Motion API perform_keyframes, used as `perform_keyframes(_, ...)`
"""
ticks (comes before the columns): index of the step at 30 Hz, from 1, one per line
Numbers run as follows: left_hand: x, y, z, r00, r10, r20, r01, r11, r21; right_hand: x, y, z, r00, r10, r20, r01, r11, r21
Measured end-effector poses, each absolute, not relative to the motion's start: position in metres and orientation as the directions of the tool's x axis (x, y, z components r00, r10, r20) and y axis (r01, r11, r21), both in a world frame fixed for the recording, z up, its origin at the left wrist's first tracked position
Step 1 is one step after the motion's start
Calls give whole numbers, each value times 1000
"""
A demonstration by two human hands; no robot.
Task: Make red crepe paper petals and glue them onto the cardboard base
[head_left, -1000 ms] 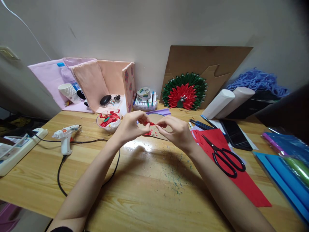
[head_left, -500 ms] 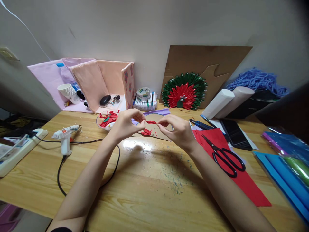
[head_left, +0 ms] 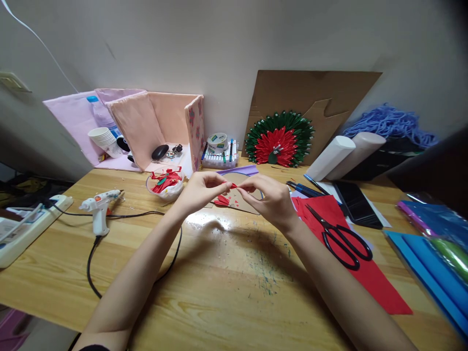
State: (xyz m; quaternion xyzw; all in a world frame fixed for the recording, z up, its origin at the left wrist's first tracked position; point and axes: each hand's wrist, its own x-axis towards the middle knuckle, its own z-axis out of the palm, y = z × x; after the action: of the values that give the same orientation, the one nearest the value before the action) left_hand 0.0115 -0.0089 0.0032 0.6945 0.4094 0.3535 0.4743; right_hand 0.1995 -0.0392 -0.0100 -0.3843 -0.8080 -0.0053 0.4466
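Observation:
A small red petal-shaped piece (head_left: 234, 185), seemingly fabric, is pinched at both ends above the table, mostly hidden by fingertips. My left hand (head_left: 204, 191) closes thumb and finger on its left end. On its right end, the thumb and finger of my right hand (head_left: 268, 197) are pressed together. Just below and behind the hands lies a cardboard sheet (head_left: 245, 205) bearing small red bits. More red petals (head_left: 221, 201) rest on it in a little bunch. Left of my left hand stands a clear bowl (head_left: 168, 196) holding red strips and a green piece.
A glue gun (head_left: 99, 209) stands at left, its black cord crossing the table. Black-handled scissors (head_left: 341, 239) lie on red cloth (head_left: 383, 287) at right, near a phone (head_left: 356, 202). Behind are a red-and-green peacock-like craft (head_left: 280, 139), markers (head_left: 219, 158) and pink boxes (head_left: 135, 126).
My left hand has moved right and slightly down, closing the gap to my right hand. Its fingertips now grip the petal's left end, which was free before.

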Motion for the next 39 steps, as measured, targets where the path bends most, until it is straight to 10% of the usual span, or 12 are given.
perform_keyframes(39, 23, -13, 5, 347, 937, 37, 191, -109, 976, 193, -38, -17, -250, 561, 789, 638, 709, -302)
